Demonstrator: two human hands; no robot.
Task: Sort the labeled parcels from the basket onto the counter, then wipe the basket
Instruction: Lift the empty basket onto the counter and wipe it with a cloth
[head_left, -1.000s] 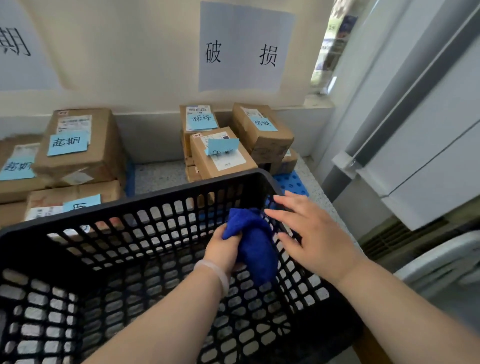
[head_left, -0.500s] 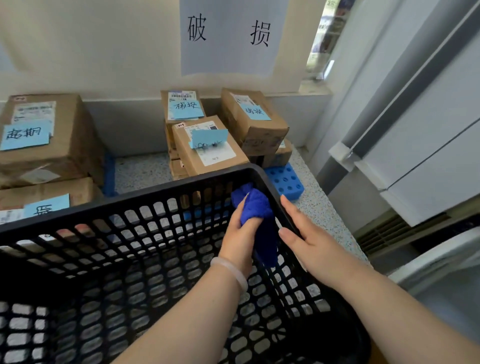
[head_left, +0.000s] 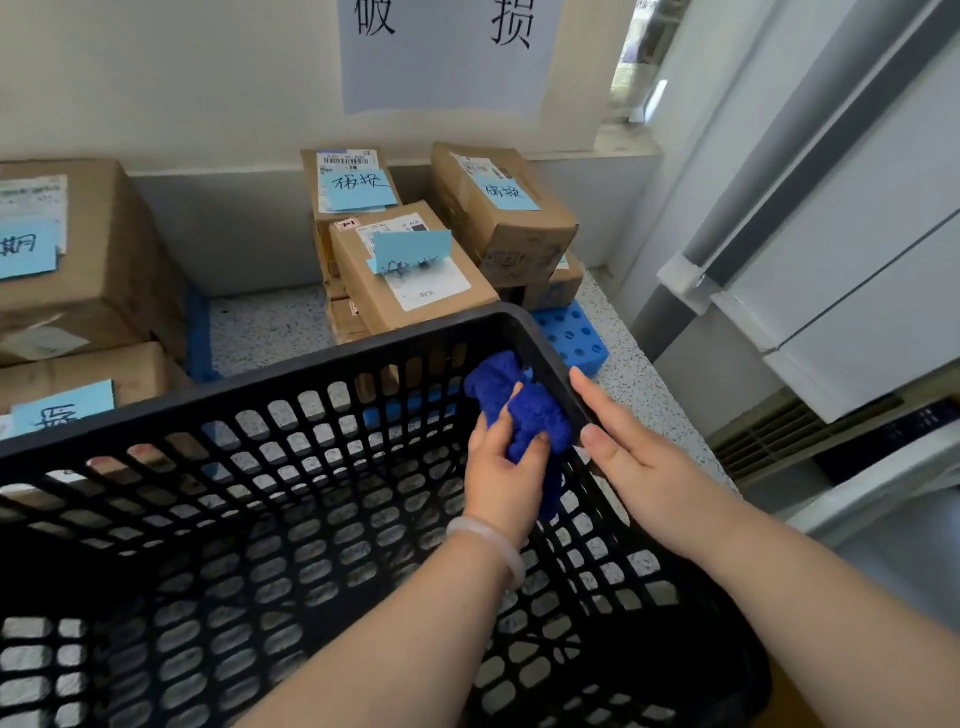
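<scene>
Fingers (head_left: 493, 431) of the left hand (head_left: 501, 483) gripped a blue cloth (head_left: 524, 410) against the basket's (head_left: 260, 383) inside corner, while the right hand (head_left: 639, 462) lay open along its rim.

A paper sign (head_left: 441, 57) hangs on the cream wall (head_left: 182, 78) beside a window (head_left: 644, 62).

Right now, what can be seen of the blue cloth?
The blue cloth is deep blue and fuzzy, microfibre by its look, bunched into a lump. The left hand grips its middle, with one end bulging above the hand and a tail hanging below. It sits inside the black basket at the far right corner, against the inner wall. The right hand rests on the rim beside it.
</scene>
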